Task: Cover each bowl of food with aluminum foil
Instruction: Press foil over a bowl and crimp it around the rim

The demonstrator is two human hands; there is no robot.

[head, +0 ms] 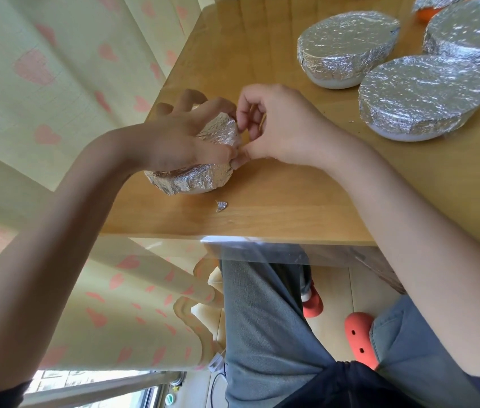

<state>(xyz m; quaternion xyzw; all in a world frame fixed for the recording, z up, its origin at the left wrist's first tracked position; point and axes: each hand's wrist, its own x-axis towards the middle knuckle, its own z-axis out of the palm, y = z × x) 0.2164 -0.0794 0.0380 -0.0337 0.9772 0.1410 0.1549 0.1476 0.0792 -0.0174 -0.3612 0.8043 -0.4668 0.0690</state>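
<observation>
I find my left hand [179, 134] spread over the top of a small foil-wrapped bowl [191, 178], fingers curled down onto the foil [221, 131] and holding it in place; the thumb side is blurred, so I cannot give the exact contact there. My right hand [274, 128] sits just beside the left, on the bowl's far-right edge, fingers narrowed to a pinch on a raised fold of foil at the rim. I judge the step in hand to be the crimping of this last small bowl: the foil already hugs the near wall beneath the left wrist, while the flap between the two hands stands up, not yet pressed flat. The next move, in my judgement, calls for folding that flap down and smoothing it round the rim while the left hand steadies the bowl. The bowl stands upright, mouth up; being round, it shows no long axis that I can name, and the loose flap points up toward the right hand. A torn foil scrap [221, 206] lies on the wooden table [291, 201] near the bowl, on my side of it. Well beyond the right hand stand three larger covered bowls [347, 45], fully wrapped, flat tops up.
</observation>
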